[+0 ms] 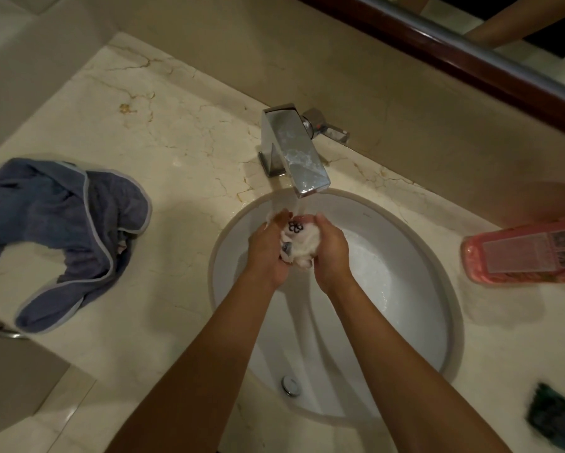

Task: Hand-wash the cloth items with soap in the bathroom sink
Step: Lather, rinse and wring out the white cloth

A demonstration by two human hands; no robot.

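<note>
taking the sink [415, 282] as the landmark and going left to right: a crumpled blue-grey towel [62, 230] with pale trim lies on the marble worktop [183, 152] well to the left of the sink, untouched. over the bowl, just under the chrome tap [294, 148] at the sink's far rim, the left hand [266, 253] and the right hand [332, 253] face each other with a small white cloth [302, 241], printed with a dark flower, bunched between them. the fingers of both hands are curled round it, squeezing it into a wad, and water seems to run from the spout onto it. foamy water sits in the bowl to the right of the hands. right of the sink, a pink soap bottle [526, 250] lies on its side on the worktop.

the step in hand looks like rubbing or rinsing the small cloth under the stream. next it probably needs working until the suds are gone, then wringing and setting aside, before the towel left of the sink gets its turn.
</note>
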